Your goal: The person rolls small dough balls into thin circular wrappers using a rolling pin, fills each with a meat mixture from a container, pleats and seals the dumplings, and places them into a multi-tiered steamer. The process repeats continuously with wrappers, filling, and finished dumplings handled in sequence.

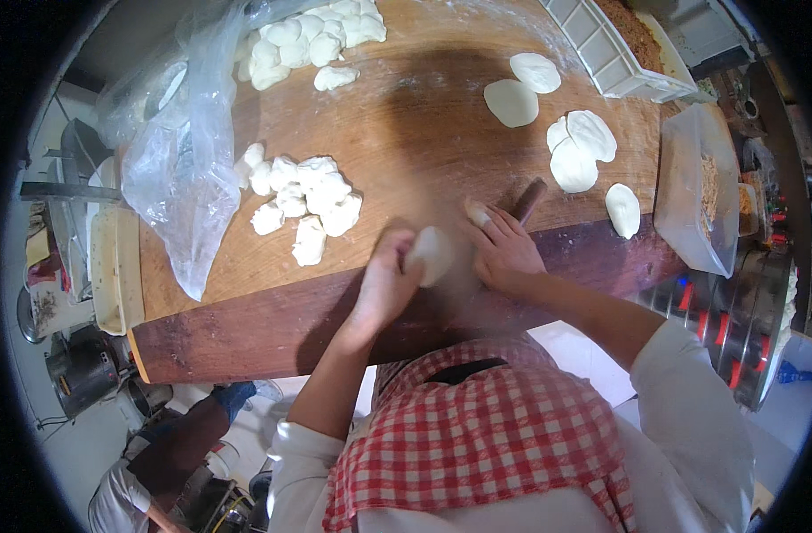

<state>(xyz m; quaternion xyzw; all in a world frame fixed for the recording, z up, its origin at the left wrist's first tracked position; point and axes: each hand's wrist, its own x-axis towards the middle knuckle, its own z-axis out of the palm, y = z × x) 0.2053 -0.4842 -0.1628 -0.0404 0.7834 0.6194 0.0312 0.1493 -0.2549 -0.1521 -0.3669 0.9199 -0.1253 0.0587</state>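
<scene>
My left hand (387,276) pinches the edge of a flattened dough disc (432,256) at the front of the wooden board. The disc is blurred. Palm down, my right hand (509,250) is on a wooden rolling pin (531,200); one end sticks out past the knuckles, and the rest is hidden or blurred. A white wrap or patch covers part of a finger. Left of my hands lies a cluster of small dough lumps (309,190). Rolled dough rounds (574,163) rest to the right, some overlapping, with another pair of rounds (512,103) farther back.
More dough pieces (306,36) sit at the back left, beside a clear plastic bag (179,180). On the right stand a white crate (592,46) with brown filling and a clear plastic tub (685,193). A person (139,480) is at the lower left, beyond the board's dark front edge (246,333).
</scene>
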